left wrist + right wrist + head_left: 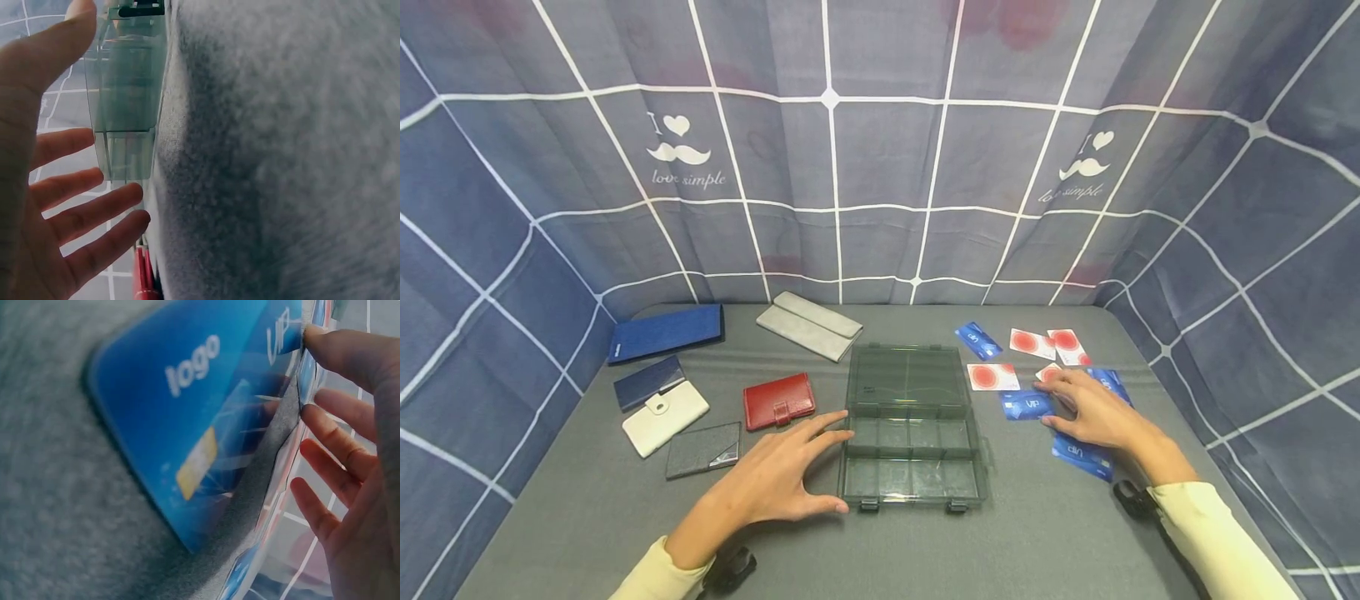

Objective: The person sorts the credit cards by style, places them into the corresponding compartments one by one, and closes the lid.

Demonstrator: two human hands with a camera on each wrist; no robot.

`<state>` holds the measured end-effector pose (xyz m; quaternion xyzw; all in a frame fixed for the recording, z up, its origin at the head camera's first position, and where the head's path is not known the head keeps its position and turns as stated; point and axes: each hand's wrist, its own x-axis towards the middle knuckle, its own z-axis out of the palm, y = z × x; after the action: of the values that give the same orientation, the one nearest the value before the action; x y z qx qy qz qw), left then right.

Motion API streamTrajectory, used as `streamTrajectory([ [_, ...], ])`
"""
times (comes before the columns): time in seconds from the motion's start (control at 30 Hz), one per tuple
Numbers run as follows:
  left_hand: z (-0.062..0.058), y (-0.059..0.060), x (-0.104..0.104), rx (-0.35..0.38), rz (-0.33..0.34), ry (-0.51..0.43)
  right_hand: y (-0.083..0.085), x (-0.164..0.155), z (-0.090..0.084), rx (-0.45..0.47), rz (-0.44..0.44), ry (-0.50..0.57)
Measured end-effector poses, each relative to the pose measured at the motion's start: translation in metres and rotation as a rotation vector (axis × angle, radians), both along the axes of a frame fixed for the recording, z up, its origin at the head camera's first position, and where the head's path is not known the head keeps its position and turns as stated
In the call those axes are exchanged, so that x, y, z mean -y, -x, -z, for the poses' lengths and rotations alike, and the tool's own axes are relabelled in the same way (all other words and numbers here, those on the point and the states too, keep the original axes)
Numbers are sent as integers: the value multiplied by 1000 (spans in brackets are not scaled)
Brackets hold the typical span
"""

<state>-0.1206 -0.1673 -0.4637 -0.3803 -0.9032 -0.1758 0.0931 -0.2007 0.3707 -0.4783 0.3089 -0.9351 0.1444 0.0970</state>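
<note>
My left hand [778, 475] is at the left side of a clear green plastic divided box [913, 479], its fingers spread and fingertips right at the wall. In the left wrist view, nothing lies between thumb and fingers beside the box wall [128, 87]. My right hand [1093, 408] hovers low over several cards, fingers loosely extended. Its thumb tip is at the edge of a blue VIP card [1082, 457]; the fingertips overlap a red-and-white card [1047, 372], partly hidden. Another blue card [1027, 405] lies just left of that hand.
More cards lie behind, including a blue card [978, 341] and a white card with red circles [993, 377]. On the left are a red wallet [778, 402], cream wallet [666, 417], grey card holder [700, 452], navy holder [647, 383], blue wallet [666, 333] and grey wallet [808, 327].
</note>
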Motion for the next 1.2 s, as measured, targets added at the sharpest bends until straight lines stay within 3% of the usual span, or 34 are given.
streamTrajectory([
  [0.17,2,1,2,-8,5,-8,2,-1,-2,-6,11,-32],
  [0.37,3,2,3,-10,9,-18,-2,3,-7,-124,-21,-85],
  [0.57,2,3,3,-10,6,-28,-9,23,-23,-193,-23,-61],
  [0.87,2,5,4,0,2,-34,-16,92,-48,-222,-70,-29],
  [1.2,3,6,5,2,9,-42,-23,175,-52,-187,-152,-102],
])
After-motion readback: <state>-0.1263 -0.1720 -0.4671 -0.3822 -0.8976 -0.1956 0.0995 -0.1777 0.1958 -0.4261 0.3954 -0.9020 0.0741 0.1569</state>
